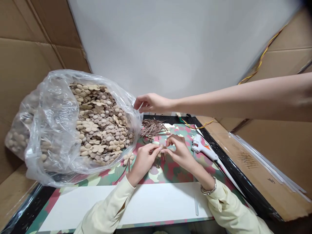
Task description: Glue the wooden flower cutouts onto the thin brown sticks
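My left hand (pixel 145 158) and my right hand (pixel 180 152) meet over the camouflage-patterned cloth, thumbs and fingers pinched together. Short ends of a thin brown cord (pixel 163 157) show just below the right fingertips. What the left fingertips grip is too small and covered to make out. A beige petal-shaped piece shows partly beneath the fingers. Left of my left wrist lies a beige flower piece (pixel 128 158), with brown strips beside it. Behind my hands is a heap of brown cords (pixel 154 128).
A large clear plastic bag (pixel 52 97) full of beige and greyish flower pieces (pixel 97 130) stands left. Another person's hand (pixel 153 103) reaches from the right to its edge. A white glue gun (pixel 203 148) lies right; a white board (pixel 158 198) lies in front. Cardboard walls flank the table.
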